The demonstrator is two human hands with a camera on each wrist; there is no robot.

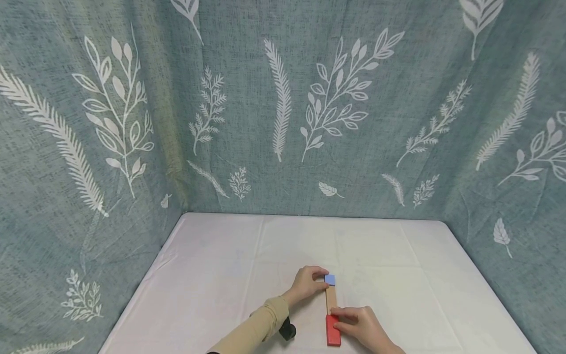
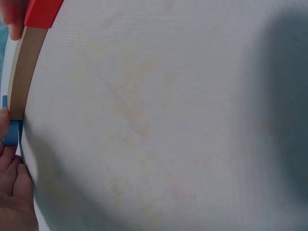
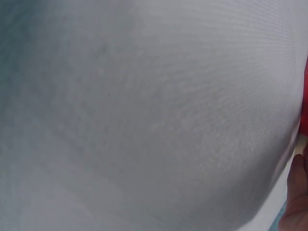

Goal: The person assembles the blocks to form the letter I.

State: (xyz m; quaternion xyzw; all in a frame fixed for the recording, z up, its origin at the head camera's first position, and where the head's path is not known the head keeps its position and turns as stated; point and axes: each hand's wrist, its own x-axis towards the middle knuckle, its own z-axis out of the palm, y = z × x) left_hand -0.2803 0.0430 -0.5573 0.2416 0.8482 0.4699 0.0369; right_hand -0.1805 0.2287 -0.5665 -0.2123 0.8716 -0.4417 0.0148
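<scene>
A small blue block (image 1: pixel 329 280), a tan wooden strip (image 1: pixel 331 300) and a red block (image 1: pixel 333 331) lie end to end in a line on the white tablecloth. My left hand (image 1: pixel 306 284) pinches the blue block at the far end between thumb and fingers. At the near end, my right hand (image 1: pixel 363 326) holds the red block close to where it meets the wooden strip. In the left wrist view the wooden strip (image 2: pixel 25 72) runs from the blue block (image 2: pixel 11 133) up to the red block (image 2: pixel 43 13). Only an edge of the red block (image 3: pixel 304 108) shows in the right wrist view.
The white-covered table (image 1: pixel 221 255) reaches back to a green curtain (image 1: pixel 265 187) with white leaf prints, which also hangs at both sides. A black device (image 1: pixel 287 329) sits at the left wrist, below the beige sleeve (image 1: pixel 256 327).
</scene>
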